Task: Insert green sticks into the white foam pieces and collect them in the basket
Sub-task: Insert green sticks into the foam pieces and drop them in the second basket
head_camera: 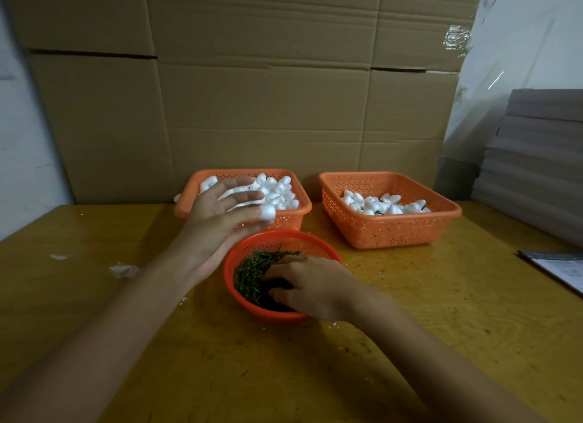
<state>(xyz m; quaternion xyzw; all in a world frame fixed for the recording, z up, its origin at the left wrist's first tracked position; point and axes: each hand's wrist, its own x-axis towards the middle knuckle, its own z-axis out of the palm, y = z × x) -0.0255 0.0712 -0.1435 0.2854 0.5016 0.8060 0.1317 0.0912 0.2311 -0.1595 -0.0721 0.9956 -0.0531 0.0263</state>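
A white foam piece point(268, 212) is pinched in the left hand point(217, 220), before the left basket point(293, 220) at the tabletop's point(410, 328) rear edge. The right hand point(303, 280) is curled among the round basket's point(271, 234) green sticks point(249, 274); a grip cannot be told.

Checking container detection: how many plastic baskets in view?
3. A square orange basket back left, heaped with white foam pieces; a second square basket back right, partly filled; a round red basket front centre, holding green sticks, right hand in it. None looks hidden.
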